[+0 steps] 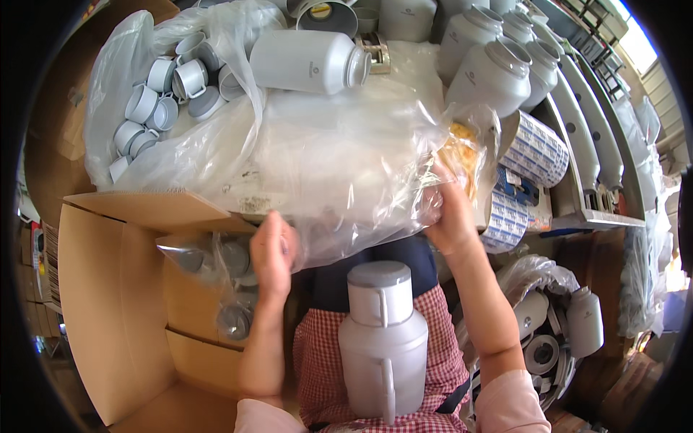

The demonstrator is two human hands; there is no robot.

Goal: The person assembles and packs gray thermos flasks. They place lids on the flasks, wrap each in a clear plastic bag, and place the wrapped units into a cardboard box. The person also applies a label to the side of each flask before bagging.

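Observation:
A clear plastic bag (361, 191) stretches across the work surface in front of me. My left hand (273, 252) is closed at its near left corner, the thumb pointing up and the fingers curled around the film. At the bag's right side my right hand (449, 206) grips the crinkled plastic, its fingertips partly covered by film and glare. Between my forearms, a grey jug (382, 353) with a side handle rests upright on my lap against a red checked apron (317, 353). A handled cup (380, 296) caps it.
An open cardboard box (108, 289) at left holds bagged grey jugs (234, 321). Behind lie a bag of small handled cups (162, 94) and a grey jug on its side (307, 61). Several jugs (487, 76) stand far right, near label rolls (534, 148). A parts bag (538, 325) sits lower right.

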